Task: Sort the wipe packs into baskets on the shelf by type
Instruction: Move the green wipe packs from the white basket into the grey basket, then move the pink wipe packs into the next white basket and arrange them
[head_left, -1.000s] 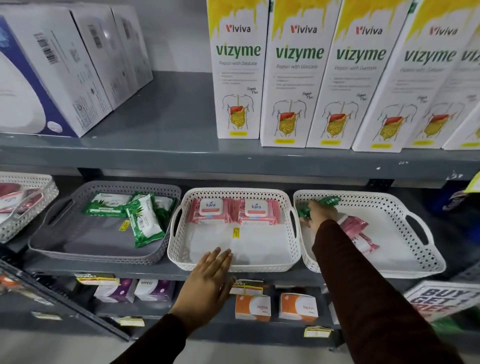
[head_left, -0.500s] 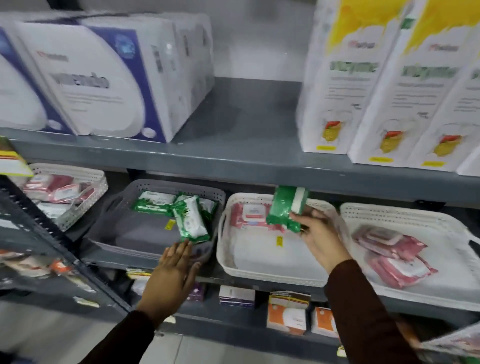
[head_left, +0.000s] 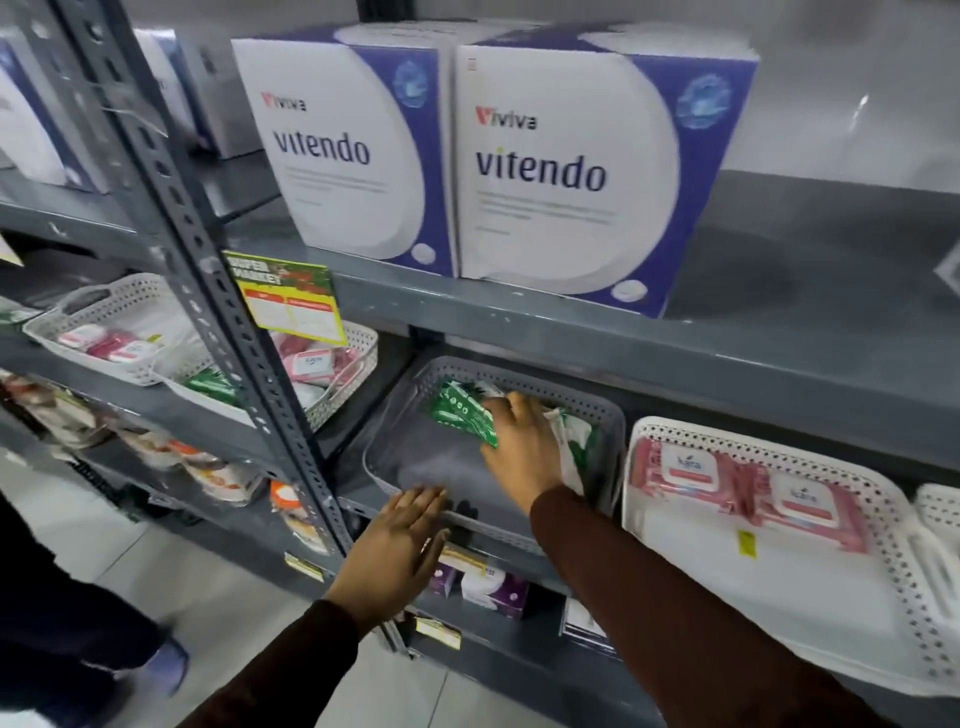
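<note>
left hand (head_left: 402, 540), fingers spread flat and holding nothing, rests at the front rim of the grey basket (head_left: 400, 480). beyond it, right hand (head_left: 522, 452) reaches inside that basket, fingers closed over a green wipe pack (head_left: 460, 410) protruding past the fingertips, toward the back wall.

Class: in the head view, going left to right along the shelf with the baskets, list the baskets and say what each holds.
White basket with pink packs → grey basket with green packs → white basket with pink packs.
</note>
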